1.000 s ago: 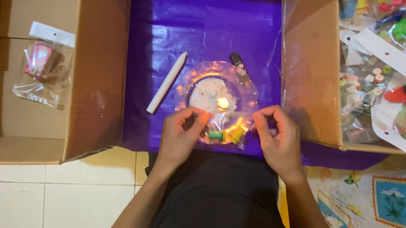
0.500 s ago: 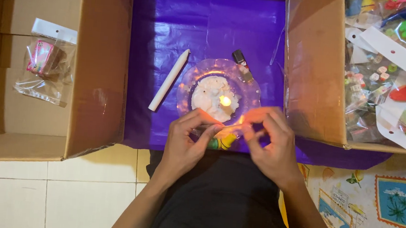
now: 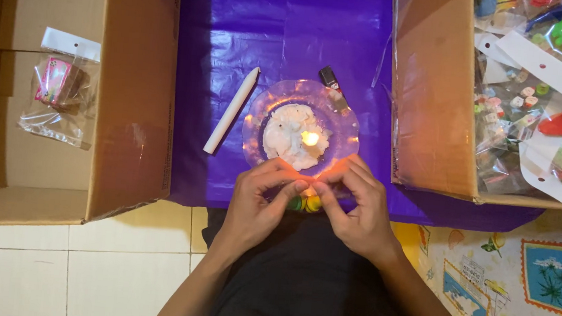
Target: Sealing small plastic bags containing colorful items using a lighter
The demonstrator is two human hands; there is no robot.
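Lap: the person sits at the bottom of the view in dark clothing, forearms reaching up toward the purple sheet [image 3: 285, 36].
Left hand: the left hand [image 3: 260, 203] is curled closed, its fingertips pinching a small clear packet [image 3: 309, 201] of green and yellow pieces at the near edge of the sheet.
Right hand: the right hand [image 3: 358, 209] is closed in the same way, pinching the packet from the other side; the fingertips of both hands meet over it.
Packet: it sits between the two hands, just in front of the clear plate [image 3: 345, 119], mostly hidden by the fingers.
Plate: the round clear plate lies on the purple sheet just beyond the hands and holds a mound of white wax [image 3: 286, 138] with a small flame [image 3: 310, 138] burning on it.
Candle: an unlit white candle [image 3: 232, 109] lies slantwise just to the left of the plate, apart from it.
Lighter: a small dark lighter [image 3: 330, 80] lies at the far rim of the plate.
Left box: an open cardboard box [image 3: 134, 91] to the left holds one clear bag [image 3: 56, 91] with a pink item inside.
Right box: a cardboard box [image 3: 429, 90] to the right is filled with clear bags of colourful small toys [image 3: 551, 87].
Floor: pale tiles [image 3: 81, 269] lie at lower left, a printed mat [image 3: 527, 288] at lower right.
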